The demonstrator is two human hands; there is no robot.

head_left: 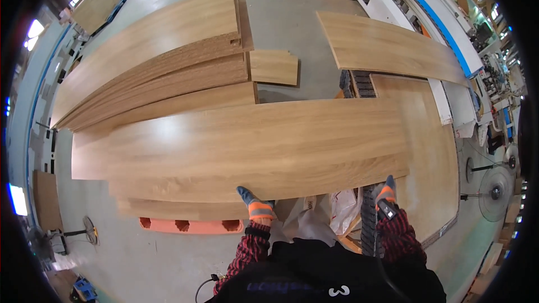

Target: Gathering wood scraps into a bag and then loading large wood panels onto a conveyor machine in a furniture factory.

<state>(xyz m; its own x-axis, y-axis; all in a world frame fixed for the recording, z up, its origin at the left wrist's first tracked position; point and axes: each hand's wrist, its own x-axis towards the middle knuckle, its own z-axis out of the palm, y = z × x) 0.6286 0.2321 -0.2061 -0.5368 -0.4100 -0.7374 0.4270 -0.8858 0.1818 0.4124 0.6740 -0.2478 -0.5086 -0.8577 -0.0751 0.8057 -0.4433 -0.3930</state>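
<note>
A long wood-grain board (264, 146) lies crosswise in front of me. My left hand (257, 205), in a grey and orange glove, grips its near edge right of the middle, thumb on top and fingers hidden beneath. My right hand (387, 195), gloved alike, holds the same edge close to the right-hand corner, its thumb pointing away from me. Under the board's near left side shows the edge of another board (185, 210), above an orange-red pallet (191, 226). The board's right end overlaps a wide wood panel (432, 163).
Beyond the board, at left, rises a stack of similar boards (163, 28), with a small panel (274, 67) beside it. Another board (393, 45) lies at the far right near a blue-edged machine (432, 8). A black roller strip (369, 221) runs by my right hand. Fans (495, 192) stand either side.
</note>
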